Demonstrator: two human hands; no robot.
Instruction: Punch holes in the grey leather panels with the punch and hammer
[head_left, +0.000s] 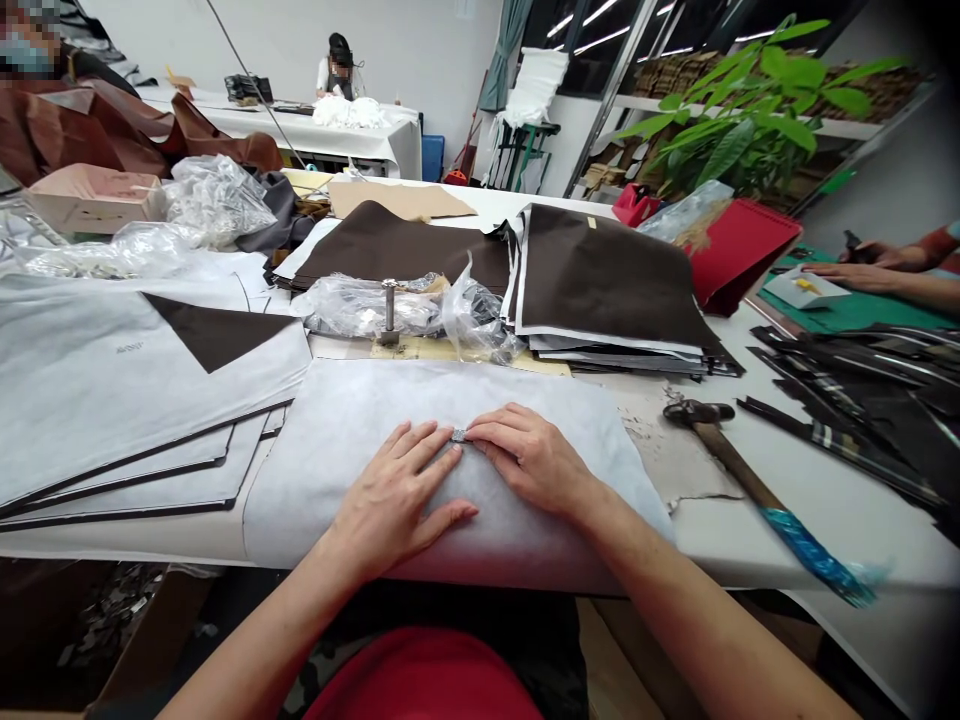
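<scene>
A white-backed sheet of material [315,440] lies flat before me, hanging slightly over the table's front edge. My left hand [397,490] rests on it with fingers stretched out and thumb apart. Its fingertips are beside a small silvery metal piece [458,435] near the sheet's middle. My right hand [529,455] has its fingertips pinched together at the right end of this piece, partly covering it. A hammer [739,470] with blue wrapping on its handle lies to the right. Beyond the sheet stands an upright metal punch-like tool [390,308].
White-backed dark sheets [142,400] are stacked at left, and a dark brown stack [607,270] stands behind. Plastic bags [360,305] lie between. Dark strips [862,400] fill the right side. A co-worker's hands [862,265] are at a green mat [847,310].
</scene>
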